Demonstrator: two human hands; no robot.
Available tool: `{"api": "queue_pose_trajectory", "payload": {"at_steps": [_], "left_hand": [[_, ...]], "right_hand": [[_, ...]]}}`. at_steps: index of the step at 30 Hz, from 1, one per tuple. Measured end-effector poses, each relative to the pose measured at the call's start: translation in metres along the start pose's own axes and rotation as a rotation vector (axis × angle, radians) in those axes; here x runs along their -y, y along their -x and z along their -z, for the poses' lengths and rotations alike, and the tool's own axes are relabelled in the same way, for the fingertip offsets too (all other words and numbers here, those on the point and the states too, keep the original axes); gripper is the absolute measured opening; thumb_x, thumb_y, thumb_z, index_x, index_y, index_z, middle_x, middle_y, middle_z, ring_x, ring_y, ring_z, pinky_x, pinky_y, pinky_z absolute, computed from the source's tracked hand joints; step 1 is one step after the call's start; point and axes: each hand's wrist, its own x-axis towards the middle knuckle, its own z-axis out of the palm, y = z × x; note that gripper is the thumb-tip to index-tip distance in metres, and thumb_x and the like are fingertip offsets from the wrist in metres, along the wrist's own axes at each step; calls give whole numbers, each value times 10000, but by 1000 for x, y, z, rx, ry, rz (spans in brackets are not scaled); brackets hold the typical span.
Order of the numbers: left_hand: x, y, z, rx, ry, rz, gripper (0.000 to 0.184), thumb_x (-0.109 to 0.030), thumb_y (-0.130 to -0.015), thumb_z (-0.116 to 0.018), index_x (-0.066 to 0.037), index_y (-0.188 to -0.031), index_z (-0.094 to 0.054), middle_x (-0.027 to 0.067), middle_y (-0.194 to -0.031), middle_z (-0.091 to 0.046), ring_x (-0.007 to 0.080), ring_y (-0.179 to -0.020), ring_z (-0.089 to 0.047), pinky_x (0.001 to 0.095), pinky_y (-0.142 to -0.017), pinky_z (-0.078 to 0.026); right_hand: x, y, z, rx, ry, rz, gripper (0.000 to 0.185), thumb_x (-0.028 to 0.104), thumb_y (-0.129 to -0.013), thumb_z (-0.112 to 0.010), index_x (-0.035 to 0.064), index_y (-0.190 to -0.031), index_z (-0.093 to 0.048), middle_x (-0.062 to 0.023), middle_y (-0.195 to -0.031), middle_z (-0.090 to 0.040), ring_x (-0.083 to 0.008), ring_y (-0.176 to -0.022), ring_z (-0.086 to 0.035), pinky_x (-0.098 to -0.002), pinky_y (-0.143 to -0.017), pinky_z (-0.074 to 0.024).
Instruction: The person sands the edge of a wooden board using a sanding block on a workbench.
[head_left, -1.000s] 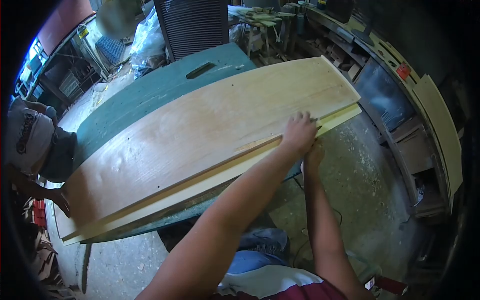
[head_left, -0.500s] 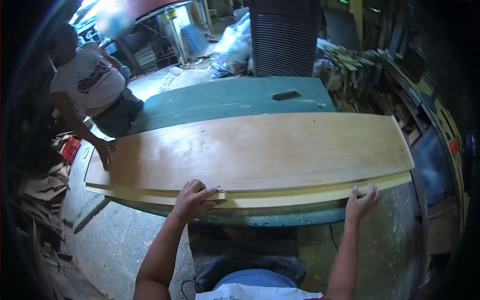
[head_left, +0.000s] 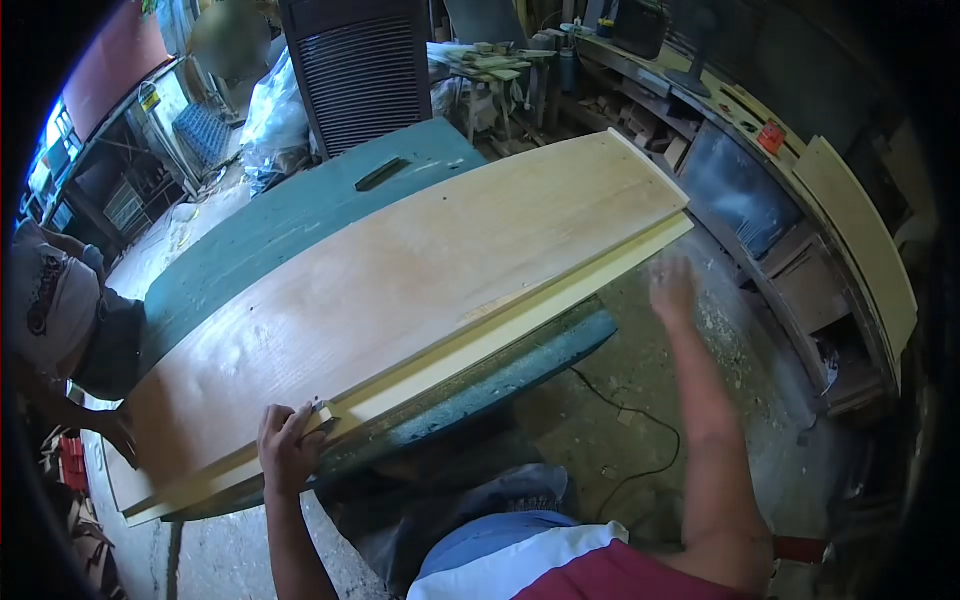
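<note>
A long wooden panel (head_left: 400,280) with a pale wooden strip (head_left: 480,340) along its near side lies across a green table (head_left: 250,215). At the near edge, toward the panel's left end, my left hand (head_left: 288,445) is closed around a small object (head_left: 322,412) with a metallic part; its kind is unclear. Apart from the wood, my right hand (head_left: 673,290) is raised near the strip's right end. Motion blurs its fingers, so their state is unclear. A co-worker's hand (head_left: 120,435) rests on the panel's left end.
A dark louvred shutter (head_left: 358,75) stands behind the table beside clear plastic sheeting (head_left: 275,125). On the right is a long workbench (head_left: 730,105) with a fan (head_left: 695,60) and a red object (head_left: 770,137). A cable (head_left: 655,470) lies on the floor.
The view has swung right, so the panel now looks slanted. My right hand has left the strip and moved off the wood. My left hand stays at the edge with the small object.
</note>
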Motion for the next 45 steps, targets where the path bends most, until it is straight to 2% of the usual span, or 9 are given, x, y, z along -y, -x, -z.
{"api": "queue_pose_trajectory", "payload": {"at_steps": [4, 9, 13, 25, 27, 29, 41, 43, 45], "left_hand": [[0, 0, 2, 13, -20, 9, 497, -66, -629, -848, -30, -1118, -766, 131, -891, -596, 322, -826, -601, 447, -738, -517], [2, 1, -1, 25, 4, 22, 492, -79, -640, -849, -35, -1123, -764, 134, -902, -611, 327, -840, -613, 453, -743, -522], [2, 2, 5, 33, 15, 22, 491, -76, -645, -847, -44, -1128, -763, 136, -908, -628, 331, -846, -623, 455, -741, -527], [1, 2, -6, 46, -19, 77, 449, -106, -663, -882, -63, -1098, -781, 123, -861, -623, 307, -783, -625, 435, -679, -527], [2, -1, -7, 19, -41, 68, 402, -174, -708, -920, -96, -1079, -788, 110, -855, -631, 298, -771, -626, 429, -664, -525], [8, 0, -2, 54, -22, 71, 394, -175, -698, -917, -109, -1062, -780, 110, -873, -636, 312, -803, -633, 438, -693, -528], [9, 3, 4, 50, -69, -39, 469, -177, -685, -872, -142, -1138, -755, 75, -983, -640, 315, -956, -645, 433, -834, -540], [5, 6, 1, 23, -147, -41, 430, -201, -708, -864, -146, -1120, -752, 70, -982, -646, 300, -980, -644, 436, -850, -527], [-13, 3, 3, 35, -195, 15, 392, -245, -749, -840, -161, -1120, -745, 62, -1001, -654, 279, -1007, -645, 445, -869, -517]], "right_hand": [[-1, 0, -15, -232, 206, -485, 556, 414, -1053, -539, -14, -1406, -577, -286, -1454, -547, -467, -1391, -476, -530, -1214, -347], [81, 47, 50, 108, -562, 847, 572, 516, -1062, -483, 10, -1244, -679, -234, -1309, -651, -441, -1332, -550, -520, -1194, -381], [102, 35, 39, 139, -649, 970, 555, 502, -1055, -495, 17, -1259, -671, -217, -1311, -645, -437, -1307, -568, -517, -1171, -407], [-84, -103, -48, -113, -258, 508, 500, 239, -962, -584, 66, -1430, -597, -215, -1430, -563, -406, -1317, -532, -444, -1139, -435], [-87, -129, -49, 311, -920, -26, 518, 83, -914, -531, 25, -1423, -606, -214, -1381, -624, -384, -1319, -557, -439, -1148, -420], [-132, -152, -94, -117, -322, 528, 501, 179, -968, -491, -25, -1413, -597, -219, -1377, -647, -393, -1281, -587, -479, -1119, -440], [-81, -177, -48, 252, -14, -514, 643, 467, -1116, -324, 20, -1564, -439, -235, -1643, -390, -410, -1540, -332, -551, -1208, -357], [-69, -166, -74, 288, 203, 19, 742, 537, -1112, -307, -7, -1615, -338, -222, -1699, -293, -403, -1586, -236, -581, -1245, -278], [-37, -140, -62, 316, 166, -13, 757, 550, -1110, -309, 3, -1633, -301, -221, -1706, -278, -397, -1593, -218, -607, -1249, -243]]}}
